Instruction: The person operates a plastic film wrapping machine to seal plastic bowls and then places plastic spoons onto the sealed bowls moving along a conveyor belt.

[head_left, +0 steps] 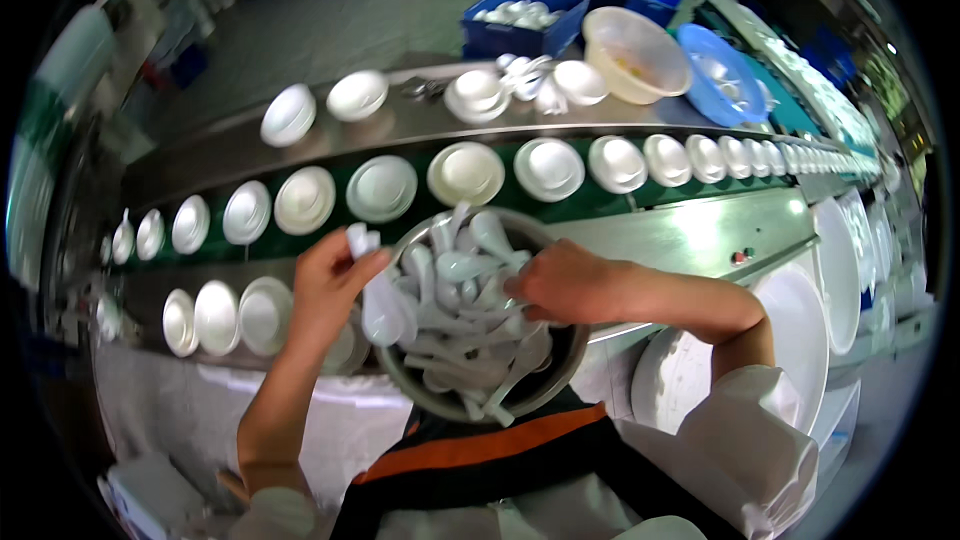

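Observation:
A round metal basin point(572, 365) close in front of me is heaped with white soup spoons point(465, 325). At its left rim my left hand point(332, 268) is closed on a small bunch of soup spoons point(384, 314). Their handles stick up between thumb and fingers, and the bowls hang down over the basin's edge. From the right my right hand point(568, 283) reaches over the basin. Its fingers are bent closed against the spoons in the heap, and what lies between the fingertips is hidden.
Behind the basin, white bowls on plates point(466, 174) line a green conveyor point(335, 222). Stacked bowls point(266, 315) stand left of the basin. On the far ledge are a cream tub point(637, 55), a blue basin point(722, 75) and more bowls. A blue crate point(522, 18) sits beyond.

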Motion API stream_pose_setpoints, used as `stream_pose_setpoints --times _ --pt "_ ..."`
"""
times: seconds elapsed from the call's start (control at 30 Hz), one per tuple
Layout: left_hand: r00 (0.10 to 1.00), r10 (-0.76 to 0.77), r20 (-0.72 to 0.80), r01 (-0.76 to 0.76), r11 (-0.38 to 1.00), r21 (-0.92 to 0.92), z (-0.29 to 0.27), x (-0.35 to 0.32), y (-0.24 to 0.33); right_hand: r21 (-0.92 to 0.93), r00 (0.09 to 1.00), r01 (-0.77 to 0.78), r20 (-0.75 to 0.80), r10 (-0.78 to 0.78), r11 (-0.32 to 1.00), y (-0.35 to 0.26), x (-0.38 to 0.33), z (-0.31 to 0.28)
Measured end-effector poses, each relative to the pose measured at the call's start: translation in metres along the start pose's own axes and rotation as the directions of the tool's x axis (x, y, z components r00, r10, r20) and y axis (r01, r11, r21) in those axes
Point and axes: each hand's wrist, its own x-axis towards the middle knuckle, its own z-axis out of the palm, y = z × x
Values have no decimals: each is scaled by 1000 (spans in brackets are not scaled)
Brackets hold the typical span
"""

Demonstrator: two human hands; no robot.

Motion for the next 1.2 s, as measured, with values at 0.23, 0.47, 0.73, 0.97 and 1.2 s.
stream_pose_setpoints --times 0.23,0.47,0.73,0.97,1.2 --pt "996 -75 -51 61 971 -232 5 13 2 903 794 -96 -183 580 418 138 -76 14" --pt "997 -33 74 47 980 -193 58 51 29 879 59 443 -223 973 174 329 -149 -2" --pt "983 93 161 -56 974 -218 83 94 27 882 935 347 -351 -47 317 101 44 -44" --pt "969 233 -83 -229 972 58 9 87 -3 919 971 168 -217 102 357 50 115 -61" --pt "915 286 -285 -157 903 401 -204 109 -29 882 882 341 -420 214 325 13 232 -76"
